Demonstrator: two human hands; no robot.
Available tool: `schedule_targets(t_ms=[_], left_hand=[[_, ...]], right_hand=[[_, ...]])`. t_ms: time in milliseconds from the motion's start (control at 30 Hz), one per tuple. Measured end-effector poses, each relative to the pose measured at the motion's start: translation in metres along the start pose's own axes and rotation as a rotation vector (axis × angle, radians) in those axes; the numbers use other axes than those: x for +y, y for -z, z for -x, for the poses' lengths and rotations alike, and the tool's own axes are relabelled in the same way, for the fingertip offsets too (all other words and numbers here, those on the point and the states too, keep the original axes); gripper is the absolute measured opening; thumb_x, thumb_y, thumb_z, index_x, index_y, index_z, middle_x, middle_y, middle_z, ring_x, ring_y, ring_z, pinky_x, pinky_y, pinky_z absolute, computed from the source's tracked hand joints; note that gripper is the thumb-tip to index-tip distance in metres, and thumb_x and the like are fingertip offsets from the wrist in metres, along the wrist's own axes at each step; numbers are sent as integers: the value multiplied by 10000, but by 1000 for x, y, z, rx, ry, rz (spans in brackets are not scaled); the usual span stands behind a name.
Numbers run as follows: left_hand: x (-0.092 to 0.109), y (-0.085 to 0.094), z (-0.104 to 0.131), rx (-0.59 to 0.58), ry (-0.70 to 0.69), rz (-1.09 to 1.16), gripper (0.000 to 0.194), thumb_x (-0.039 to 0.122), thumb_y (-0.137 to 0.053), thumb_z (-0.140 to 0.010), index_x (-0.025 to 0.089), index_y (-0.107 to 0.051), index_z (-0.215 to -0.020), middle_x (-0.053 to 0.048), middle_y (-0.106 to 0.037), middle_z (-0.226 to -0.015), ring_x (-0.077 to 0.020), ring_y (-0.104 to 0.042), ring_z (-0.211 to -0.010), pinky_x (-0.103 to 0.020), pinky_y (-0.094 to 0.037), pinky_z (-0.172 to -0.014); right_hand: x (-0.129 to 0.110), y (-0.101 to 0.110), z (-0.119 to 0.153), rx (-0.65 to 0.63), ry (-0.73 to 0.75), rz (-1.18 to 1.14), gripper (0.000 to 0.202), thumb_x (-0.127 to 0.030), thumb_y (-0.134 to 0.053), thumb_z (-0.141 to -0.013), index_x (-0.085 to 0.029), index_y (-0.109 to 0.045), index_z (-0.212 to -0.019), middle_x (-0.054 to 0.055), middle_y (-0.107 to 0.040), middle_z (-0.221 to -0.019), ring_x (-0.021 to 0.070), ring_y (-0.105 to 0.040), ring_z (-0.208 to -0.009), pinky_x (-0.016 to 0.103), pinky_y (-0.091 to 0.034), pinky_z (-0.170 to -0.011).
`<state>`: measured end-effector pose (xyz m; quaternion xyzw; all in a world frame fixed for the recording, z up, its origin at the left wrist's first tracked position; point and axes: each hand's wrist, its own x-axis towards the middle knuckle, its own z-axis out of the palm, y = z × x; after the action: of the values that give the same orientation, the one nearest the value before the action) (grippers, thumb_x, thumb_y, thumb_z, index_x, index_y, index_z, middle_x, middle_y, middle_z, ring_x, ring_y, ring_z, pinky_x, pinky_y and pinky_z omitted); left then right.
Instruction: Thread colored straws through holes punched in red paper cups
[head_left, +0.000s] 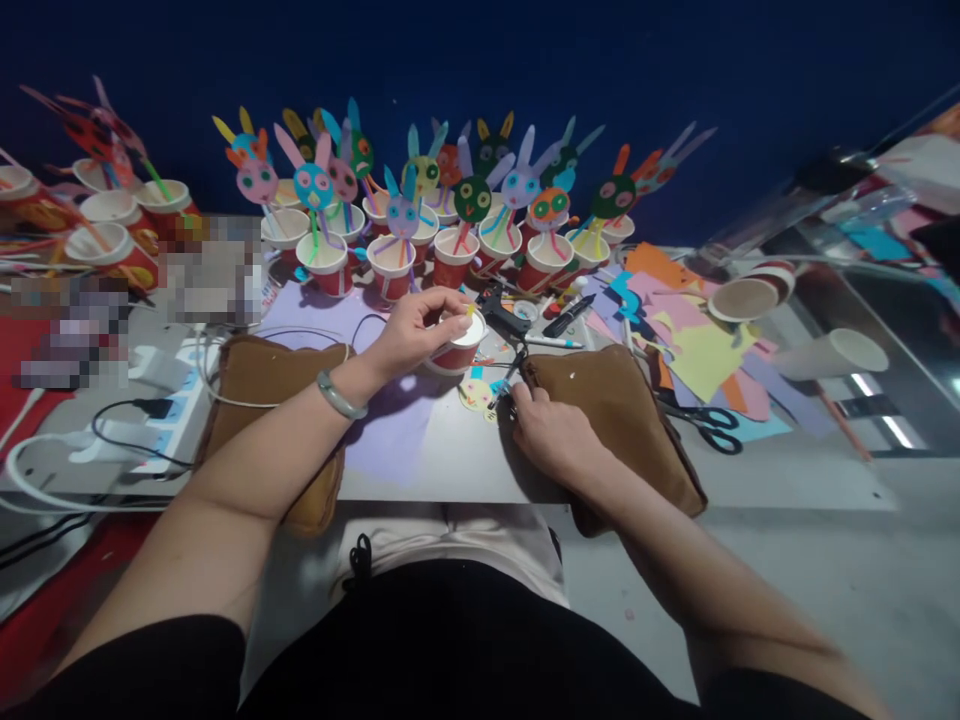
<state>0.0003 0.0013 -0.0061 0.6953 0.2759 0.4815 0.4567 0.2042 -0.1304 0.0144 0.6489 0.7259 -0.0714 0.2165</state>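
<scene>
My left hand [416,335] is closed in a pinch at the rim of a red and white paper cup [455,357]. A small yellow piece [471,310] shows at its fingertips, over the cup's mouth. To the right, the curled fingers of my right hand [555,430] rest low on the table beside small paper cutouts. What they hold, if anything, is hidden. A pale yellow paper face [475,394] lies just left of these fingers, with light blue bits near it. Behind the cup lies a black glue gun [504,318].
Paper cups with colourful rabbit-faced figures [401,218] stand in rows at the back. Brown cushions [615,430] flank the work spot. Coloured paper scraps [705,350] and black-handled scissors [716,425] lie right. A power strip [180,415] with cables lies left.
</scene>
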Motion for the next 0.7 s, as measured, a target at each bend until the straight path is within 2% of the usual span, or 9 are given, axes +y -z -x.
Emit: schedule_targets(t_ms=[100,167,267,333,400,467,567,633,700], left_hand=[[-2,-1,0,2,-4,14,283,432,-757,-862,159,-690,-834,-115,-779,-1069,-194,-713,-1023,-351,-537,-950],[-4,-1,0,-1,-10,29,299,445,-761,-857,157,-688,-827,-116,-778,-1052,-203,-714,-1039,-356,-534,-952],[-6,-3,-1,4,-10,47,315,459,-779,-836,155,-701,-817,-114,-782,-1030,-212,-717,-1042,-362,-532,-959],[-7,-3,-2,5,-12,59,334,480,-787,-828,155,-713,-815,-114,-786,-1033,-217,-720,-1045,-363,-531,-969],[-7,-4,-2,5,-17,73,362,512,-790,-826,157,-721,-811,-112,-789,-1030,-219,-721,-1042,-360,-532,-967],[-7,-4,-2,8,-16,86,388,539,-795,-822,158,-724,-804,-108,-791,-1023,-216,-721,-1027,-353,-534,-953],[-8,-4,-2,11,-12,93,405,555,-798,-825,157,-728,-801,-103,-789,-1021,-200,-719,-994,-337,-534,-924],[-9,-4,-3,10,-20,92,418,567,-795,-827,156,-727,-799,-99,-785,-1015,-192,-714,-978,-327,-532,-904],[-10,-4,-3,12,-29,88,437,586,-793,-824,156,-724,-797,-98,-780,-1012,-187,-707,-965,-320,-531,-883]], right_hand=[[10,7,8,41,-73,-53,362,-202,-435,-972,-85,-541,-1299,221,-751,-1104,373,-783,-965,402,-565,-725],[19,12,12,132,-116,-125,439,-249,-460,-974,-74,-492,-1375,212,-771,-1065,368,-782,-954,408,-569,-748],[30,15,9,427,-12,-323,568,-281,-441,-987,-84,-375,-1516,218,-763,-1173,353,-771,-1004,433,-587,-788],[31,15,0,642,113,-458,559,-307,-407,-1012,-119,-379,-1537,226,-713,-1318,339,-742,-1104,455,-595,-864],[26,14,-12,781,209,-548,525,-347,-370,-1041,-149,-423,-1525,221,-664,-1411,333,-705,-1190,471,-581,-946],[19,16,-24,816,254,-616,497,-406,-341,-1067,-168,-485,-1479,201,-695,-1356,319,-712,-1140,459,-571,-941],[10,23,-40,775,229,-691,484,-510,-286,-1086,-194,-600,-1277,130,-765,-1012,280,-714,-876,400,-537,-783],[6,29,-48,754,206,-707,501,-557,-253,-1085,-210,-611,-1133,92,-731,-858,261,-665,-754,375,-477,-706],[4,33,-54,745,211,-714,482,-581,-261,-1079,-225,-585,-1062,74,-708,-826,244,-628,-709,357,-430,-679]])
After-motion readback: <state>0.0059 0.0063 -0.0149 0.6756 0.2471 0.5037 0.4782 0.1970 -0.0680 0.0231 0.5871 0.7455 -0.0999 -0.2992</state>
